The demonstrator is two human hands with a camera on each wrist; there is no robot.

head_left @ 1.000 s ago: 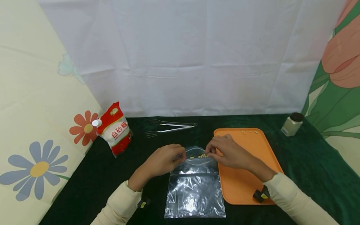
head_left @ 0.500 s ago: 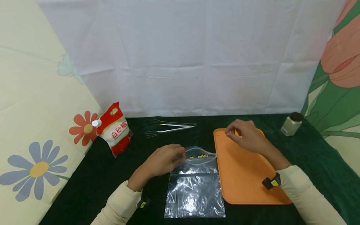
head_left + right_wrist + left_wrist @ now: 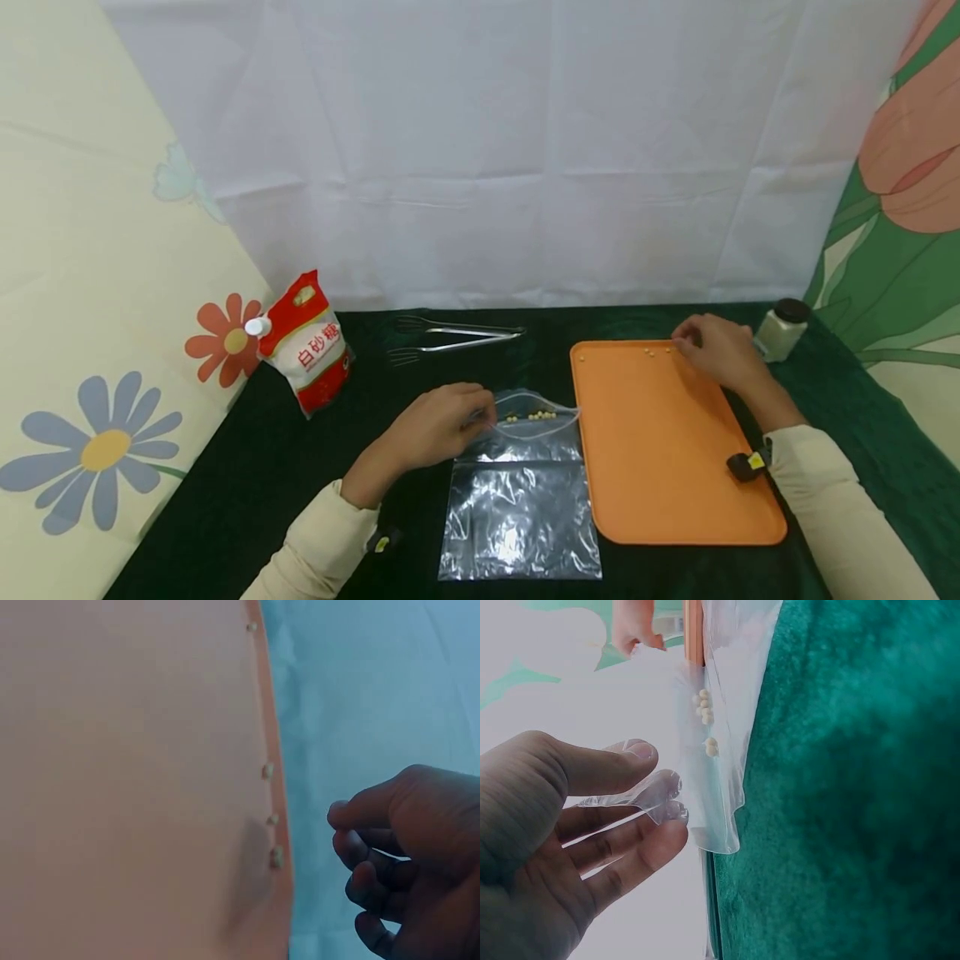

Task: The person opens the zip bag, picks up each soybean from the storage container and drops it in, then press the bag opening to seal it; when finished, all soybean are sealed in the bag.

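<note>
My left hand [image 3: 438, 425] pinches the left side of the mouth of a clear zip bag [image 3: 517, 525] lying flat. In the left wrist view the film [image 3: 656, 799] passes between thumb and fingers. Several soybeans [image 3: 542, 416] lie just inside the bag's parted mouth. Over the far right corner of the orange tray [image 3: 675, 450], my right hand [image 3: 720, 352] hovers with fingers loosely bent and thumb near the index finger; nothing shows between them. Several soybeans [image 3: 268, 771] sit along the tray's far rim in the right wrist view, apart from the fingers.
A red and white sugar pouch [image 3: 318, 358] with a white cap stands at the back left. Metal tongs [image 3: 513, 335] lie behind the zip bag. A dark-lidded jar [image 3: 783, 333] stands right beside my right hand. Dark green cloth [image 3: 405, 542] covers the table.
My right hand has left the zip bag's right side and moved right and back over the tray to its far right corner. My left hand has stayed on the bag.
</note>
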